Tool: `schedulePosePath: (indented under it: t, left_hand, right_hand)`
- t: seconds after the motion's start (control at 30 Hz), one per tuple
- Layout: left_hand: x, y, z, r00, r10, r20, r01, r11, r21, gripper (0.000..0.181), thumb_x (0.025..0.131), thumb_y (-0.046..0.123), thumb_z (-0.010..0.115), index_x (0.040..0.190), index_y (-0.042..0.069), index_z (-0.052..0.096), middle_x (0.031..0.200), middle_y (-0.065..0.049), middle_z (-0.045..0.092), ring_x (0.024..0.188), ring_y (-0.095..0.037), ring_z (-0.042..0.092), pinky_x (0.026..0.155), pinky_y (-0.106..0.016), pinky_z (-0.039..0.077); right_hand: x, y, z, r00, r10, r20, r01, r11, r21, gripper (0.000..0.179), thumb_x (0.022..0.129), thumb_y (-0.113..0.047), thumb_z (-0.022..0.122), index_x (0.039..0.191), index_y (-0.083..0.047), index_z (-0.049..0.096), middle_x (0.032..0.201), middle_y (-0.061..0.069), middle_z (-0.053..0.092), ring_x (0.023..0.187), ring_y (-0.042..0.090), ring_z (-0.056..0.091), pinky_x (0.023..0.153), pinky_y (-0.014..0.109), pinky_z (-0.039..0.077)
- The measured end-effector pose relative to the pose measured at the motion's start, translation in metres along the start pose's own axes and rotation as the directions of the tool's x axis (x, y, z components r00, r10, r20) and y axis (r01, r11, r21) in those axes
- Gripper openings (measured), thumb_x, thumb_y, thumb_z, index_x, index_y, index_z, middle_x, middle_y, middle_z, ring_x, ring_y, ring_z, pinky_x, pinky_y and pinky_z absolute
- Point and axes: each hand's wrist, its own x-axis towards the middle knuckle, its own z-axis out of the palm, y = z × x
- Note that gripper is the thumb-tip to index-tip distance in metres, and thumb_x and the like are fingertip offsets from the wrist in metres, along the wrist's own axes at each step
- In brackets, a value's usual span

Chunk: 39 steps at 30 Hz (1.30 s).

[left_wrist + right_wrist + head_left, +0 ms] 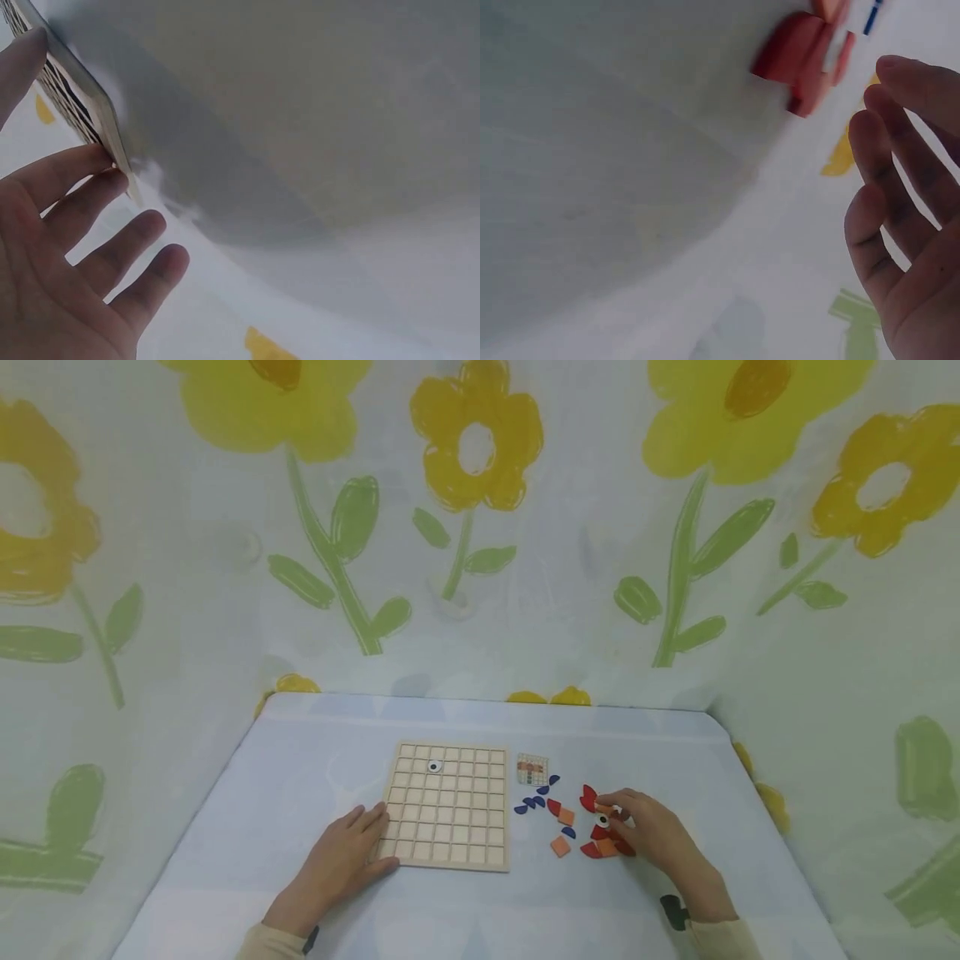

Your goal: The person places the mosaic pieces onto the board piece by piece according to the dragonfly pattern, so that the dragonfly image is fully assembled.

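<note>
Steadily, the left hand (347, 853) is resting against the left side and near-left corner of a gridded wooden board (507, 810), its fingers spreading loosely apart and its tips touching the rim rather than curling round it. The board is lying flat on the white table (450, 910), bearing one round eye piece (434, 767) in a cell near its far-left part. Beyond the board's right side, a small picture card (532, 769) is lying near its far corner. Blue half-discs (538, 801) are scattering between the card and an orange square (560, 847). Farther right, red pieces (591, 850) are clustering with more orange squares beneath the right hand (651, 828). Its thumb and forefinger are hanging close around a second eye piece (602, 820); whether they are pinching it or only hovering beside it, I cannot tell. Behind everything, a flower-printed cloth (570, 568) is hanging.
</note>
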Motion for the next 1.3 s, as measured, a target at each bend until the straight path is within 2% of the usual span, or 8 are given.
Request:
schedulePosePath:
  t: [0.23,0.4,0.67,0.83,1.07,1.17,1.3]
  left_hand:
    - [0.002,0.001,-0.003,1.0,-0.022,0.013,0.022,1.0,-0.015,0.078,0.086,0.051,0.077,0.138,-0.003,0.059,0.147,-0.019,0.053,0.135,-0.045,0.048,0.109,-0.06,0.044]
    - [0.002,0.002,-0.002,0.999,-0.025,0.021,0.026,0.999,-0.033,0.077,0.086,0.05,0.077,0.139,-0.004,0.058,0.147,-0.019,0.053,0.135,-0.045,0.048,0.109,-0.06,0.043]
    - [0.002,0.004,-0.002,0.999,-0.032,0.015,0.032,0.999,-0.04,0.078,0.086,0.05,0.077,0.139,-0.004,0.058,0.148,-0.019,0.052,0.134,-0.046,0.048,0.109,-0.061,0.044]
    - [0.002,0.005,-0.002,1.0,-0.026,0.005,0.026,0.999,-0.031,0.078,0.086,0.051,0.077,0.138,-0.004,0.059,0.147,-0.018,0.053,0.133,-0.045,0.05,0.108,-0.059,0.045]
    - [0.002,0.004,-0.001,1.0,-0.025,-0.005,0.025,1.0,-0.013,0.077,0.085,0.051,0.078,0.137,-0.003,0.06,0.147,-0.018,0.054,0.132,-0.043,0.051,0.107,-0.058,0.046]
    - [0.002,0.003,0.0,1.0,-0.027,-0.001,0.027,1.0,-0.014,0.078,0.085,0.052,0.077,0.138,-0.003,0.059,0.147,-0.017,0.054,0.132,-0.043,0.051,0.107,-0.058,0.046]
    - [0.001,0.003,0.001,1.0,-0.03,0.002,0.03,0.999,-0.019,0.078,0.085,0.053,0.076,0.138,-0.003,0.059,0.147,-0.017,0.054,0.133,-0.044,0.05,0.107,-0.058,0.046]
  right_hand:
    - [0.002,0.008,0.014,1.0,-0.015,0.008,0.015,0.999,-0.042,0.039,0.086,-0.011,0.082,0.124,-0.017,0.075,0.105,-0.001,0.069,0.093,0.016,0.063,0.082,0.037,0.063]
    - [0.005,0.011,0.019,0.997,-0.079,-0.016,0.077,0.992,-0.097,0.035,0.083,-0.01,0.085,0.117,-0.018,0.078,0.102,-0.001,0.067,0.09,0.015,0.063,0.081,0.035,0.064]
    - [0.008,0.008,0.02,0.995,-0.093,-0.024,0.09,0.989,-0.118,0.029,0.081,-0.012,0.087,0.109,-0.017,0.08,0.098,-0.001,0.066,0.087,0.015,0.062,0.081,0.036,0.064]
    - [0.009,0.006,0.023,0.992,-0.117,-0.052,0.108,0.983,-0.149,0.024,0.08,-0.018,0.088,0.102,-0.015,0.079,0.091,-0.003,0.063,0.081,0.013,0.059,0.078,0.033,0.063]
    - [0.012,0.0,0.025,0.99,-0.121,-0.066,0.109,0.981,-0.162,0.02,0.078,-0.027,0.09,0.086,-0.02,0.074,0.085,-0.006,0.06,0.072,0.008,0.054,0.069,0.026,0.061]
    - [0.011,-0.002,0.026,0.99,-0.127,-0.056,0.117,0.981,-0.156,0.02,0.078,-0.024,0.09,0.091,-0.02,0.075,0.09,-0.005,0.062,0.076,0.01,0.056,0.073,0.027,0.062]
    - [0.011,-0.002,0.026,0.991,-0.127,-0.028,0.122,0.982,-0.141,0.031,0.078,-0.016,0.089,0.108,-0.021,0.079,0.101,-0.003,0.066,0.09,0.015,0.063,0.084,0.035,0.063]
